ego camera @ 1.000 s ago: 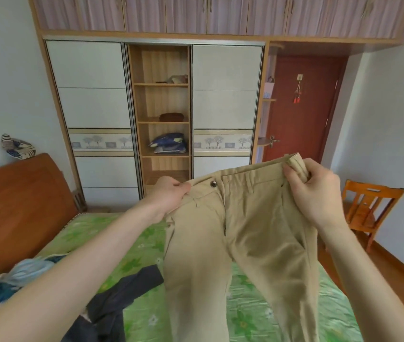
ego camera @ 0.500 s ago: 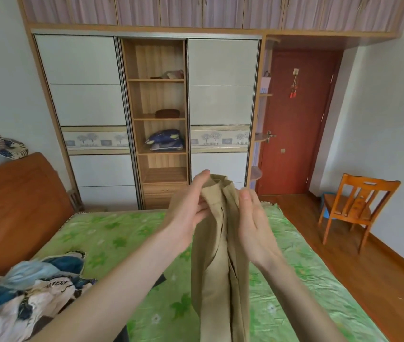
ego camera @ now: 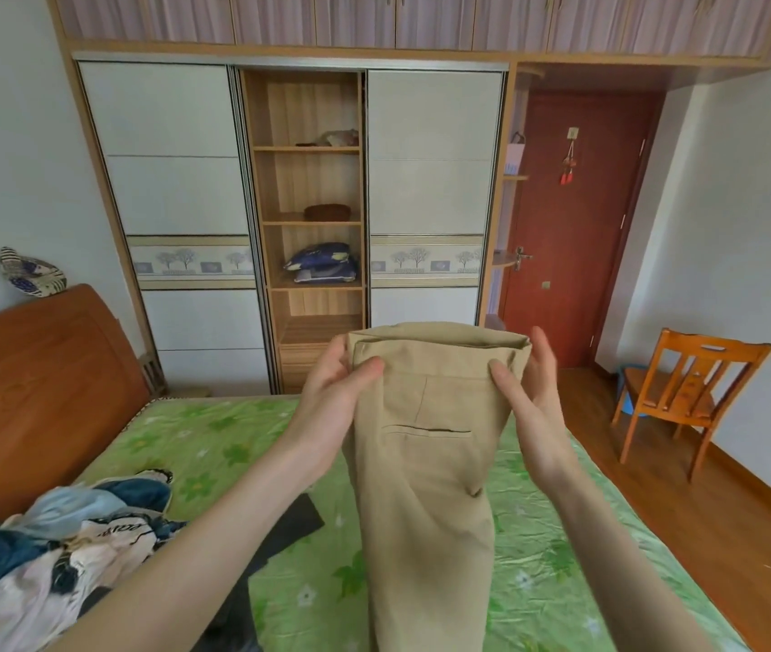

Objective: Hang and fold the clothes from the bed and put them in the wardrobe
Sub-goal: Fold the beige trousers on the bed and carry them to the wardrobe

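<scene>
Pale walls, red door (ego camera: 576, 218) – wooden chair (ego camera: 685, 392) on wood floor (ego camera: 727, 534).

Both hands — left (ego camera: 334, 397), right (ego camera: 532, 392) — pinch khaki trousers (ego camera: 426, 463) over the bed (ego camera: 539, 557).

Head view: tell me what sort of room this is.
Most likely a home bedroom. A bed with a green floral cover and a wooden headboard lies below the camera, a built-in wardrobe with open shelves fills the far wall, and loose clothes lie heaped on the bed.

Matt khaki cotton-like trousers (ego camera: 426, 444), glossy crinkled green bed cover (ego camera: 214, 444), polished wood headboard (ego camera: 30, 388), varnished wooden chair (ego camera: 685, 388)
</scene>
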The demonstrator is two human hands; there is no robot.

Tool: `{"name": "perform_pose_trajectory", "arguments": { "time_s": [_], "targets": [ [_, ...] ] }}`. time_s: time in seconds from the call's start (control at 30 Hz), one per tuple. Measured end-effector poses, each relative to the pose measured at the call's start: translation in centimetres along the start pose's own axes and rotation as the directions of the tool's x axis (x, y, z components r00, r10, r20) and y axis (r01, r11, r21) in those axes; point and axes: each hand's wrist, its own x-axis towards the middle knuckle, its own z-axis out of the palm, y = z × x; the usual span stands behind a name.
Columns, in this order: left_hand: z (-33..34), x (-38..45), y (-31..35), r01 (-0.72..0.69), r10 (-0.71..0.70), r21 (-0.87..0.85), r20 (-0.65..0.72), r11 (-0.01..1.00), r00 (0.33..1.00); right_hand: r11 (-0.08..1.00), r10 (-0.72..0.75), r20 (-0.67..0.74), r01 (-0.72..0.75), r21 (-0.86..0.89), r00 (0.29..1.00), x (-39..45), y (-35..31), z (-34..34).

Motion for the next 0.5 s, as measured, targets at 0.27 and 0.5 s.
{"name": "perform_pose_trajectory", "arguments": {
  "time_s": [0.27, 0.5],
  "targets": [
    [-1.7, 1.2, 1.4, -0.073, 0.001, 0.533, 0.134, 0.843, 0.991, 0.949, -0.189, 0.014, 0.186, -0.255, 0.982, 3.3, -3.8, -0.6],
    [-0.7, 4.8, 6.3, -0.207, 0.177, 0.301, 0.124, 0.931, 0.976, 0.904, -0.148, 0.226, 0.225, -0.364, 0.963, 5.3, -13.0, -1.4]
  ]
}}
